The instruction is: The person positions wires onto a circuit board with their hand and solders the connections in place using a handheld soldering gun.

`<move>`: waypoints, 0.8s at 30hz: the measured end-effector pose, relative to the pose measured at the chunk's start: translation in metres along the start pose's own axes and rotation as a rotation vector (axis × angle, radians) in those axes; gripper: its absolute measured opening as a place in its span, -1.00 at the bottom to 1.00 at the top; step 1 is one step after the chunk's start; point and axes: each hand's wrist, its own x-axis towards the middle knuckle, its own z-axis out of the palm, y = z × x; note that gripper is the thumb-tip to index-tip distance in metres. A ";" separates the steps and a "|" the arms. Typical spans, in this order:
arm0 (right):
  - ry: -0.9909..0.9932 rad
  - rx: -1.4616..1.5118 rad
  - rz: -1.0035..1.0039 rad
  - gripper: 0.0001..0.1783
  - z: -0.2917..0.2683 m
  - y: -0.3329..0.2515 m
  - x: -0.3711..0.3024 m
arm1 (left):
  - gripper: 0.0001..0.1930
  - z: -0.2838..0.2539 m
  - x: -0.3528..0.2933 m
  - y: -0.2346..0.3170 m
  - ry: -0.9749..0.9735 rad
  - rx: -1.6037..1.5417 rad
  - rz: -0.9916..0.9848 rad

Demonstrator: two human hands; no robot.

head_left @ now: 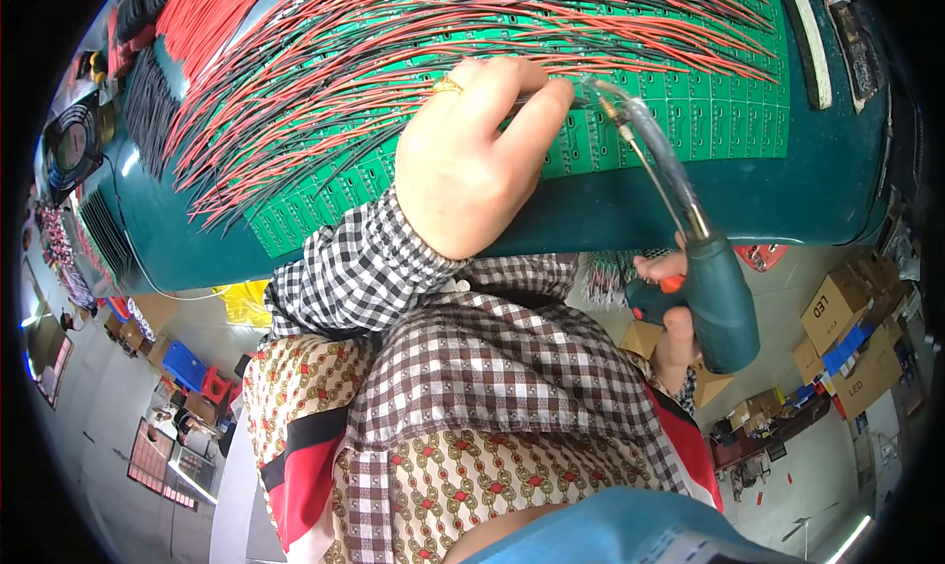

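My left hand (472, 160), a ring on one finger, reaches over the green circuit boards (728, 126). Its thumb and forefinger pinch a thin dark wire, mostly hidden by the fingers. In my right hand (676, 340) is a soldering gun (724, 298) with a dark green handle, one finger at its red trigger. A clear tube and a thin metal feed run up from the gun. Its tip is by the boards, just right of my left fingertips. Many red and black wires (325, 92) lie in rows across the boards.
Bundles of red wires (207, 18) and black wires (150, 111) lie at the table's far left, near a small black fan (74, 146). A dark tray (854, 47) and a pale strip (807, 42) are at the far right. Cardboard boxes (871, 372) stand on the floor.
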 end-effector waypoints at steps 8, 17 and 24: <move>0.064 0.047 -0.008 -0.01 -0.001 -0.001 -0.006 | -0.69 -0.006 0.000 0.004 -0.040 -0.009 -0.060; 0.083 0.060 -0.046 -0.12 -0.008 -0.006 -0.005 | -0.66 -0.006 0.005 0.006 -0.018 0.008 -0.041; 0.153 -0.007 -0.065 -0.15 -0.012 -0.012 -0.006 | -0.64 0.005 0.013 0.017 -0.056 0.075 -0.084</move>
